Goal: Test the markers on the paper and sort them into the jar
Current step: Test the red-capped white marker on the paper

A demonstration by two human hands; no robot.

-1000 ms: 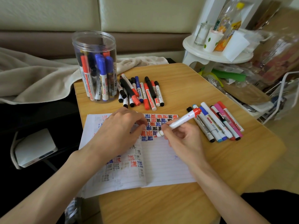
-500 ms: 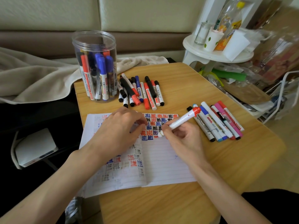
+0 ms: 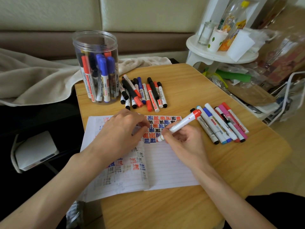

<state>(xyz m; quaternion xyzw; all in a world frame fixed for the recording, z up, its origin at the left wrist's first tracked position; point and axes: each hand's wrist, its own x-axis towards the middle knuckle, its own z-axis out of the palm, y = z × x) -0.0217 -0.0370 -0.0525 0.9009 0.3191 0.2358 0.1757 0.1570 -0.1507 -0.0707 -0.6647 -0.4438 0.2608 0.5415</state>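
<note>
The loose marker pile [image 3: 143, 93] lies across my right hand's [image 3: 183, 142] way to the jar [image 3: 95, 66]; bare table [image 3: 189, 83] right of it is open.

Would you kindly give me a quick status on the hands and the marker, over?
Right hand grips red-capped marker, tip on paper. Left hand rests on paper. Jar part full. Nothing in the way.

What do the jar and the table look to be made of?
Jar: likely clear glossy plastic, markers showing through its wall; glass is possible. Table: wood or wood-look laminate, pale with grain lines, smooth low-sheen surface.
</note>
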